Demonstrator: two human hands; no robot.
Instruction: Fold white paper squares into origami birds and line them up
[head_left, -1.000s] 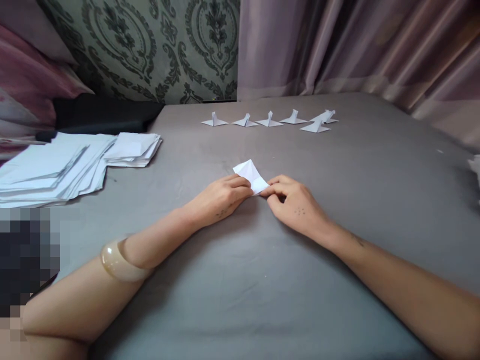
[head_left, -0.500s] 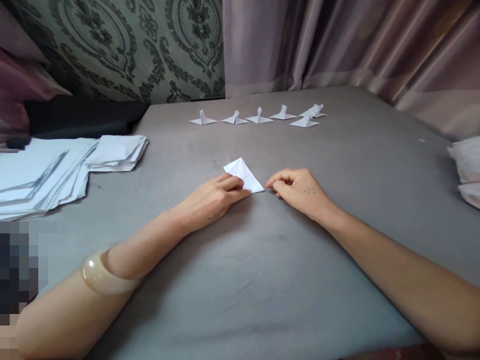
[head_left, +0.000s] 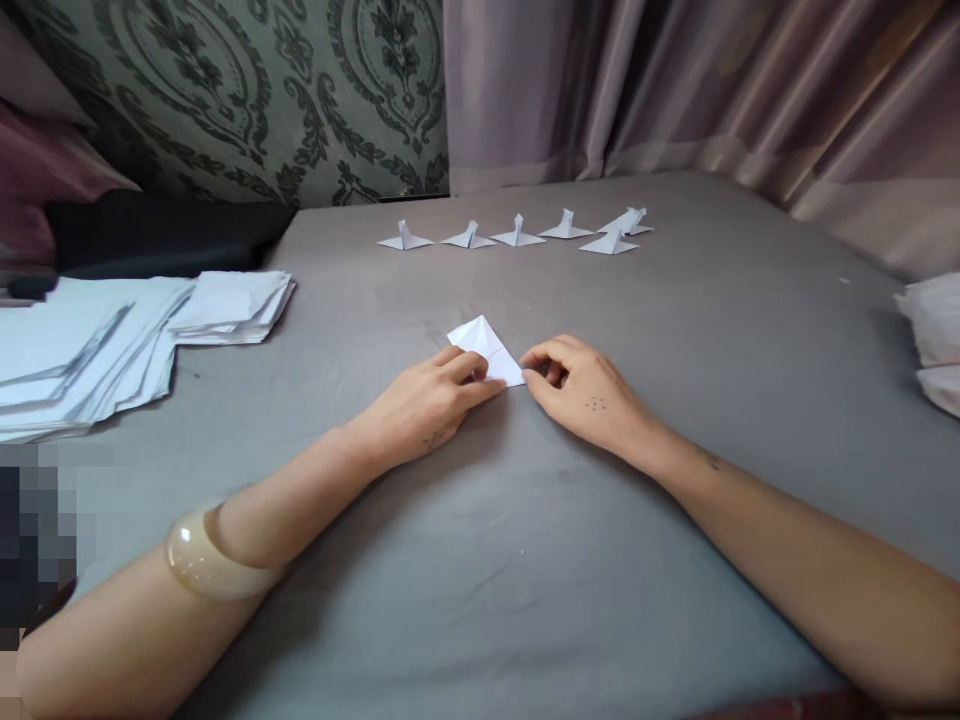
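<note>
A white folded paper (head_left: 491,350) with crease lines lies on the grey cloth, its peak pointing away from me. My left hand (head_left: 439,398) is closed on its near left edge, thumb and curled fingers pressing there and hiding that corner. At the paper's right corner my right hand (head_left: 577,388) has thumb and forefinger pinched on the tip. Beyond the hands, several folded paper figures (head_left: 518,235) with upright necks and flat pointed sides stand in a row.
Loose white sheets (head_left: 82,350) lie in a spread pile at the left, beside a stack of smaller paper squares (head_left: 229,305). Black cloth (head_left: 165,235) lies behind them. A whitish bundle (head_left: 934,335) is at the right edge. Curtains (head_left: 540,90) hang at the back.
My right hand has moved left, from just beside the paper to its right corner, and now pinches it. My left hand stays in nearly the same place on the paper.
</note>
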